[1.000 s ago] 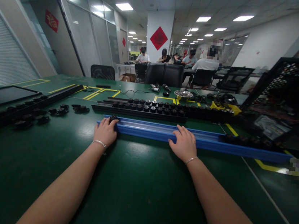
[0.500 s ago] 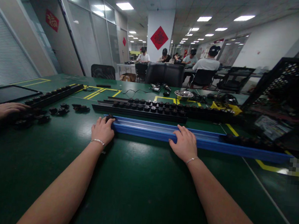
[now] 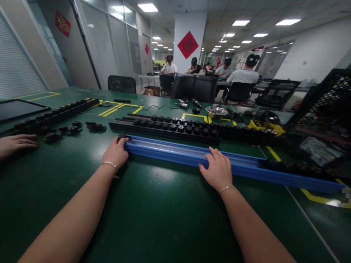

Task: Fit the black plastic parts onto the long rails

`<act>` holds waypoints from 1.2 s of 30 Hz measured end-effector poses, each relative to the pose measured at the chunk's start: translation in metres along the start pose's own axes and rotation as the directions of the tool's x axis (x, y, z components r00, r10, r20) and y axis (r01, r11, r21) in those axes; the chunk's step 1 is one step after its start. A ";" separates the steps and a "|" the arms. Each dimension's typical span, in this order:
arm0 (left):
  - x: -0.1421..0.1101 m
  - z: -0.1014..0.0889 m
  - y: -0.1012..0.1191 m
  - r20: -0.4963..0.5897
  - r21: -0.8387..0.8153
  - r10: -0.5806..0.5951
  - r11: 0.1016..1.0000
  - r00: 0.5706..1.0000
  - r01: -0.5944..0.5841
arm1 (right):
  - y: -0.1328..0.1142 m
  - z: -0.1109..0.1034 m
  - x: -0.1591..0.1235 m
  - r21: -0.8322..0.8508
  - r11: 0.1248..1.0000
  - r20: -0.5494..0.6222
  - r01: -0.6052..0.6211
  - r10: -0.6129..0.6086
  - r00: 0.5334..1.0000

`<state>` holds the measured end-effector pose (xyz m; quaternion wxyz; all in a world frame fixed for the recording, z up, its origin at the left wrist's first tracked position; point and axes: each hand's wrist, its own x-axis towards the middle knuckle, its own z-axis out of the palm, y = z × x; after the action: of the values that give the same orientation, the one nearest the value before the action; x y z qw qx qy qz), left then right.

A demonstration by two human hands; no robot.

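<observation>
A long blue rail [image 3: 247,168] lies across the green table in front of me. My left hand [image 3: 115,153] is curled at the rail's left end, fingers round a small black part [image 3: 121,135] at the end. My right hand [image 3: 218,171] rests palm down on the near edge of the rail at its middle, fingers spread. Several black parts [image 3: 289,165] sit in the rail's right stretch.
Two black rails filled with black parts [image 3: 176,127] lie just beyond the blue one. Loose black parts [image 3: 70,129] and another black rail [image 3: 52,115] are at left, where another person's hand [image 3: 14,143] lies flat. A black mesh crate [image 3: 340,113] stands at right. People sit at far tables.
My left hand has slid left past the blue rail's end with the black part. Another person's hand has come in from the left and drawn back toward the table edge.
</observation>
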<state>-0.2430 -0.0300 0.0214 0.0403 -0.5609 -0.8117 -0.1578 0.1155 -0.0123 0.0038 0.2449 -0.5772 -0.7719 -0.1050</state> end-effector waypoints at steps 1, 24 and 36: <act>0.000 0.001 -0.001 -0.004 -0.003 0.001 1.000 1.000 -0.001 | 0.000 0.000 0.000 -0.002 1.000 0.002 0.000 0.000 1.000; 0.016 0.000 -0.014 0.010 -0.074 -0.128 0.989 0.992 0.128 | 0.005 0.004 0.002 0.027 1.000 -0.001 -0.006 0.006 1.000; 0.031 -0.005 -0.072 0.051 0.042 -0.434 0.901 0.899 0.433 | 0.007 0.000 0.002 0.142 0.990 -0.089 -0.020 0.033 0.996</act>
<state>-0.3217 -0.0271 0.0183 -0.0117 -0.3701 -0.9192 -0.1341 0.1218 -0.0085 0.0034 0.3212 -0.5633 -0.7577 -0.0731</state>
